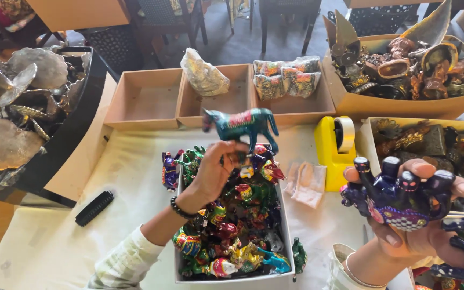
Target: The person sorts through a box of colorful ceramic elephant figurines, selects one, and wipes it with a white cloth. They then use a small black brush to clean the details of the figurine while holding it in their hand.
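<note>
A teal horse figurine (241,124) is held aloft, pinched by the left hand (216,172) fingers (232,147); a purple figurine (398,196) is gripped by the right hand (420,231). Below the left fingers, the white box (232,279) is seen full of painted figurines, mostly untouched.

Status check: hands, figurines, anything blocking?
Left hand holds teal horse figurine above the figurine box. Right hand grips dark purple figurine. Nothing blocking.
</note>
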